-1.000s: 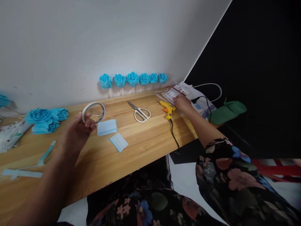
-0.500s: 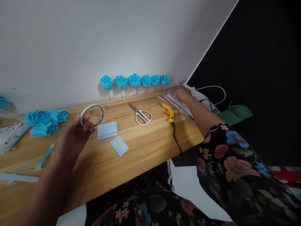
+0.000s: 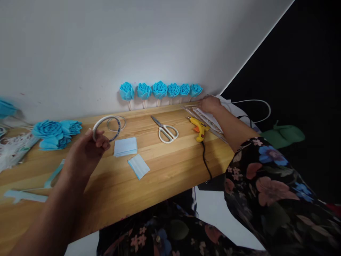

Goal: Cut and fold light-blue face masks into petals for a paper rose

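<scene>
My left hand (image 3: pixel 93 147) is closed on a thin roll of tape (image 3: pixel 117 135), a white ring with blue print inside, lifted above the wooden table. At the back right my right hand (image 3: pixel 209 104) reaches onto clear plastic packets (image 3: pixel 205 119) with white contents. Its fingertips are hard to make out there. Just in front of the packets lies a yellow glue gun (image 3: pixel 200 129). White-handled scissors (image 3: pixel 165 131) rest mid-table. Between them and my left hand are a stack of pale blue paper pieces (image 3: pixel 125 146) and a single loose piece (image 3: pixel 139 166).
Several blue paper roses (image 3: pixel 160 89) on pale stems lean against the wall. More blue roses (image 3: pixel 49 129) lie at the left, beside a white plastic bag (image 3: pixel 16 151). Light strips (image 3: pixel 26 195) lie near my left forearm. A black cord (image 3: pixel 205 161) crosses the table's front edge.
The view has shifted slightly, so the table's things sit further right. My left hand still has the tape, and my right hand stays at the packets.
</scene>
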Motion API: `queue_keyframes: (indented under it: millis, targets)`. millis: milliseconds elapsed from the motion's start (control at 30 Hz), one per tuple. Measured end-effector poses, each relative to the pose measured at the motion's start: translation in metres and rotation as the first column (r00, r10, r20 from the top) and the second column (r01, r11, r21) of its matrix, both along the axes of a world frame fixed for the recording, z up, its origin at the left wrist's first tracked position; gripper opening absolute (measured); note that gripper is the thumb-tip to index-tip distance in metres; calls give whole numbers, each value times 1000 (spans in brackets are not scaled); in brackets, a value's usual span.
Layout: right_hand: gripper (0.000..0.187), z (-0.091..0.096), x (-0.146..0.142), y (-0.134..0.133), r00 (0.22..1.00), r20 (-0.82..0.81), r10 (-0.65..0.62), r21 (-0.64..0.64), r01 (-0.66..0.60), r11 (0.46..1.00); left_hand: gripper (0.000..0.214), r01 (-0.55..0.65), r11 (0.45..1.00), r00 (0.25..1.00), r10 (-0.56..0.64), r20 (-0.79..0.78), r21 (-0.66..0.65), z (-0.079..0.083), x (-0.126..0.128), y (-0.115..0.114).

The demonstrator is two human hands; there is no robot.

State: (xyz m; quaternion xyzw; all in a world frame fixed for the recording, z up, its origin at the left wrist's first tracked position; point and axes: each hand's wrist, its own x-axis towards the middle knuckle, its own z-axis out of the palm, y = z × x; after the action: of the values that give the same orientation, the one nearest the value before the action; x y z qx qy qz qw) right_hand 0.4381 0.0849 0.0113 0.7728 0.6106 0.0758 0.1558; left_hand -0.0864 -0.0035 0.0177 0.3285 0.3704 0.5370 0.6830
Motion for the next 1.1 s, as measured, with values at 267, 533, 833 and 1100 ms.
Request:
queue_keyframes:
  millis: [267, 533, 833, 1100]
  targets:
    - [46, 8, -2, -10, 997, 4, -78, -43, 78, 996, 35, -1, 1000, 1000, 2, 14, -14, -1, 1, -1]
    - [46, 19, -5, -23, 999, -36, -19, 1, 19, 1000, 22, 26, 999, 1000, -26, 8, 27, -2, 0, -1]
    - [50, 17, -30, -72, 995, -37, 94, 137, -88, 987, 20, 26, 999, 999, -26, 19, 35, 2, 0, -1]
    - [37, 5, -15, -113, 971, -50, 232, -20, -234, 972, 24, 40, 998, 999, -42, 34, 47, 5, 3, -5]
